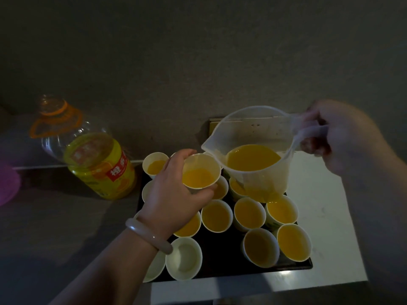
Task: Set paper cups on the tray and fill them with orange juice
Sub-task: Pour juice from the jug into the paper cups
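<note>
Over tray (220, 256) | about thirteen cups (217, 215), two empty | left fingers (178, 158) hold raised cup (201, 172) | right fingers (315, 146) grip one pitcher (264, 179)

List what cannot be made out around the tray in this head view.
Head view: cup beside the left hand, contents covered by that hand.
Head view: cup behind the jug, mostly covered by it.
Head view: purple object, cut by the left edge.
Head view: bottle label, blurred and dim.

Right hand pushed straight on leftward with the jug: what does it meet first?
Likely the cup in the left hand: the jug spout, carried by the right hand, sits almost at its rim, though depth is unclear.
</note>
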{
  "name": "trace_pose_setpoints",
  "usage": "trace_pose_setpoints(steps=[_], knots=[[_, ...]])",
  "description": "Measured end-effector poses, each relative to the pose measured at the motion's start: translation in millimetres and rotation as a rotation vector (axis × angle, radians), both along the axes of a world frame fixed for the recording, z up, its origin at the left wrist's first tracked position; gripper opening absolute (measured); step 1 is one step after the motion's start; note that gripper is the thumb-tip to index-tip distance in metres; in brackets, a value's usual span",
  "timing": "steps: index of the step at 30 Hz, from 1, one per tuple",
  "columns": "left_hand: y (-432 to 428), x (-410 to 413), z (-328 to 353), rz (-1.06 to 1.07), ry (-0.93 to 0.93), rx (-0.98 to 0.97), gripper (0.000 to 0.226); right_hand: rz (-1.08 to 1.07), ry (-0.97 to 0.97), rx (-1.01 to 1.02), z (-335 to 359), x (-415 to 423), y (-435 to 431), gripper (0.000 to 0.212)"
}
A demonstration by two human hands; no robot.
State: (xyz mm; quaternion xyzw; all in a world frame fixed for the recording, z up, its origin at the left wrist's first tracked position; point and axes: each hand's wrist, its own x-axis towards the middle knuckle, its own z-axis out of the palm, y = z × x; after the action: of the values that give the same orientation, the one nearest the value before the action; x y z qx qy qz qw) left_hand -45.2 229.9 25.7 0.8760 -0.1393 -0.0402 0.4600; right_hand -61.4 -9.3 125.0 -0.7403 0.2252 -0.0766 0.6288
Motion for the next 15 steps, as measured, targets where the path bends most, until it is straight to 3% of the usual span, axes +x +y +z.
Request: trace_pose_setpoints(steps=[3,6,11,13,15], knots=[[0.9,-5.3,-0.3,-0.020,-0.008,-0.018,0.073,-0.077,-0.040,0.093,-2.1,-7.0,-4.4,0.031],[2.6,-13.1,-2.7,-0.089,0.014,-0.002,0.072,-0.161,-0.040,0.199,-1.5,-13.1,-4.9,0.024],[0.7,-24.7,-8.6,-0.099,0.018,0.029,0.071,-0.103,-0.034,0.093,0.6,-21.1,-6.4,0.012],[-1.0,-27.3,-9.5,-0.090,0.007,0.049,0.073,-0.026,-0.014,-0.001,1.6,-24.4,-6.3,0.016],[-2.8,-28.4,-9.5,-0.088,0.007,0.063,0.074,0.040,-0.011,-0.052,1.1,-25.5,-6.3,0.036]])
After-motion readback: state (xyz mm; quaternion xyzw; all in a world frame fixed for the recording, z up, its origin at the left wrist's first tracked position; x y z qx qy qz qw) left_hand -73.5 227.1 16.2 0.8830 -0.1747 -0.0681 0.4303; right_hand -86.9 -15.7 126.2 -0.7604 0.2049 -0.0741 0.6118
